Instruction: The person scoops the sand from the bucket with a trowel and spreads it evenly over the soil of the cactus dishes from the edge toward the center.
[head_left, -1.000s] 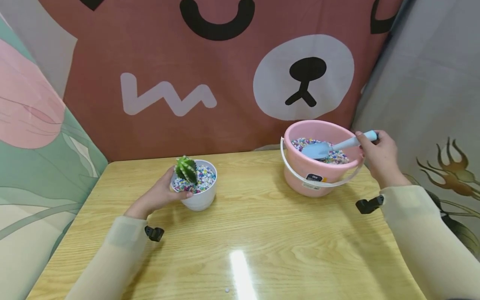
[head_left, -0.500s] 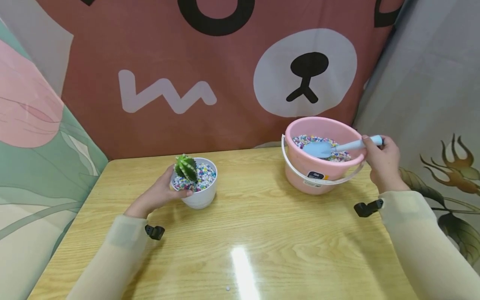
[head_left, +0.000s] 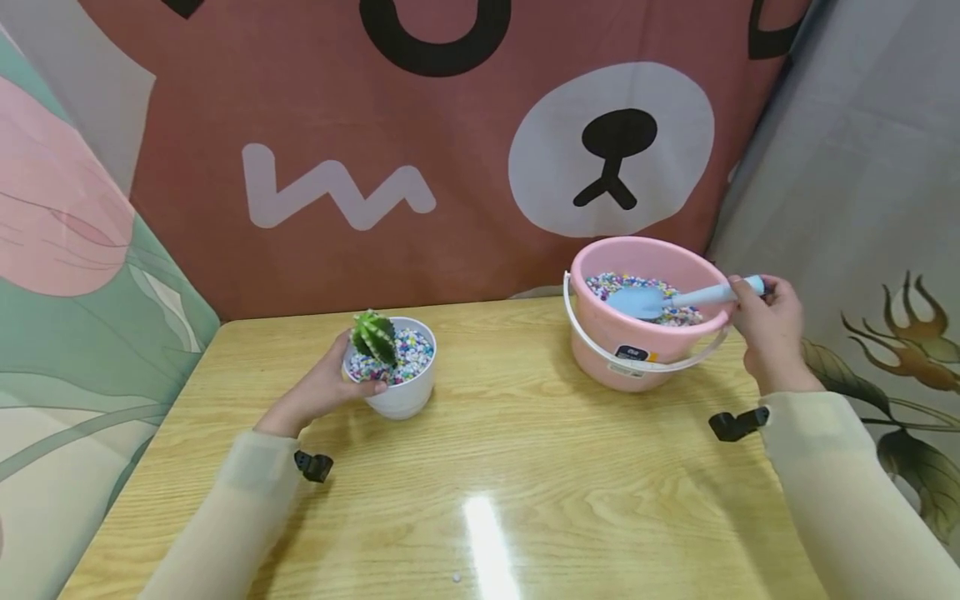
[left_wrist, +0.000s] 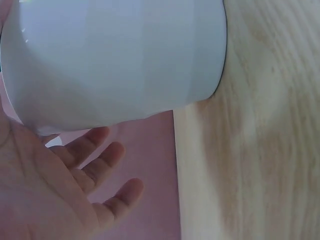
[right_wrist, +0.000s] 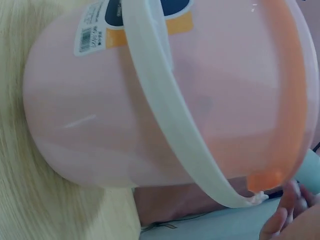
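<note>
My left hand [head_left: 324,382] holds the white flowerpot [head_left: 403,402] at its left side, thumb near the front rim. In the left wrist view the other fingers [left_wrist: 111,162] reach out below the flowerpot's wall [left_wrist: 120,60]. A green cactus [head_left: 372,337] stands at the left in the pot, among multicoloured pebbles [head_left: 412,354]. At the right, my right hand [head_left: 772,333] grips the handle of a light blue trowel [head_left: 636,302]. The trowel lies across the rim of the pink bucket [head_left: 600,342], its blade over similar pebbles [head_left: 622,283]. Only a few fingers [right_wrist: 275,222] show in the right wrist view.
The bucket's white handle [head_left: 581,333] hangs down across its front. Both vessels stand on a wooden table [head_left: 525,442] near its back edge. A bear-print cloth [head_left: 337,267] hangs behind it. One small pebble [head_left: 456,577] lies near the front.
My right hand has shifted slightly right and down with the trowel, whose handle now lies a little flatter. The left hand, flowerpot and cactus look the same.
</note>
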